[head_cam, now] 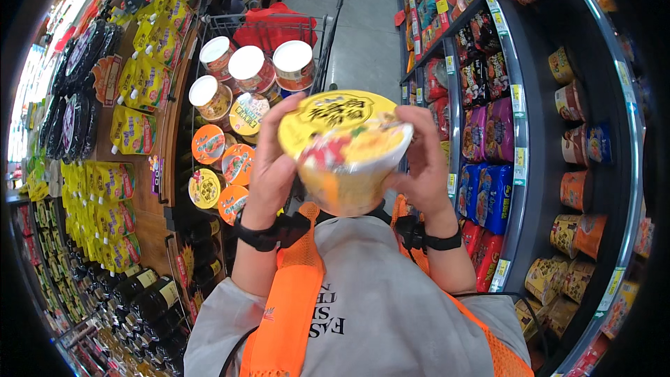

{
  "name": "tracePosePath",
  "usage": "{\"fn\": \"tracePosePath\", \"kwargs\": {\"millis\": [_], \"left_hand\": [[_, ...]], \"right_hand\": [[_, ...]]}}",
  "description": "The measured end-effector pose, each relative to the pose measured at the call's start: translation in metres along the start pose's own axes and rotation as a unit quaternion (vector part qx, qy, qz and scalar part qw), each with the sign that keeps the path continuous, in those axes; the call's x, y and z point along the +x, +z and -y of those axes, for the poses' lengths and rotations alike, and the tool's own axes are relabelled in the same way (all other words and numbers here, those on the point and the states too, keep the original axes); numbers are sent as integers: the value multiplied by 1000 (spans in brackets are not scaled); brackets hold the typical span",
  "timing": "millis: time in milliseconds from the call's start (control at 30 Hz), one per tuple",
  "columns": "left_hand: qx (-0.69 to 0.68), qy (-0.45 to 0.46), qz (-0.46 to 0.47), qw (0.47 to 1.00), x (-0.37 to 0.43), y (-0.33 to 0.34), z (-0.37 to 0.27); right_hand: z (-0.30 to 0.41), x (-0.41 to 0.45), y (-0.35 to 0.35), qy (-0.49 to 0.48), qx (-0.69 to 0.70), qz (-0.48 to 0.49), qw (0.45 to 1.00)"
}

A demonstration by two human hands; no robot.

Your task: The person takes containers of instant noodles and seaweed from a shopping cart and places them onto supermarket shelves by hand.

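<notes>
A large instant noodle tub with a yellow printed lid (343, 136) is held up in front of the chest between both hands, its lid tilted towards the camera. My left hand (275, 157) grips the rim and wall on the picture's left side. Around the right side of the tub curls my right hand (424, 154), with the thumb low on the wall. Behind the tub stands a metal shopping cart (337, 15) loaded with several noodle tubs, some with white lids (247, 63), some with orange lids (208, 144), and a yellow-lidded one (204, 188). A red bag (276, 25) lies at its far end.
On the right, dark shelves (534, 167) hold noodle tubs (576, 191) and bagged noodle packs (486, 193). At left, yellow pouches (133, 131) hang or stand on a wooden display (149, 188), with dark bottles (152, 293) below. Grey floor (366, 26) shows beyond, between cart and shelves.
</notes>
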State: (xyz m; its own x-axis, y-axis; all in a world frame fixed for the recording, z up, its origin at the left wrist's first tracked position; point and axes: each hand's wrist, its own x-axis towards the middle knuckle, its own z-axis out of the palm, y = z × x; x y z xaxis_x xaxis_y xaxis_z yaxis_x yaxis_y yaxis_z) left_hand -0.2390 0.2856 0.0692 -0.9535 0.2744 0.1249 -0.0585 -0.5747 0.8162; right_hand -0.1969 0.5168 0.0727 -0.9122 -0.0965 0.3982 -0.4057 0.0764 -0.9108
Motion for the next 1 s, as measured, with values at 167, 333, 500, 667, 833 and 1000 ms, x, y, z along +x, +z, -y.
{"fn": "tracePosePath", "kwargs": {"millis": [167,333,500,667,833,1000], "left_hand": [[16,-34,8,999,-17,2,15],[200,-49,55,977,-25,-20,12],[286,-20,58,956,-35,-36,-8],[223,-36,12,974,-44,-33,-9],[247,-55,-13,967,-42,-29,-8],[246,-92,-3,965,-36,-25,-10]], "right_hand": [[0,5,0,231,133,-115,957],[-22,0,2,360,178,-64,913],[-23,5,20,395,134,3,909],[-20,9,40,363,129,31,922],[-18,12,40,373,88,17,924],[-7,11,37,365,92,-10,926]]}}
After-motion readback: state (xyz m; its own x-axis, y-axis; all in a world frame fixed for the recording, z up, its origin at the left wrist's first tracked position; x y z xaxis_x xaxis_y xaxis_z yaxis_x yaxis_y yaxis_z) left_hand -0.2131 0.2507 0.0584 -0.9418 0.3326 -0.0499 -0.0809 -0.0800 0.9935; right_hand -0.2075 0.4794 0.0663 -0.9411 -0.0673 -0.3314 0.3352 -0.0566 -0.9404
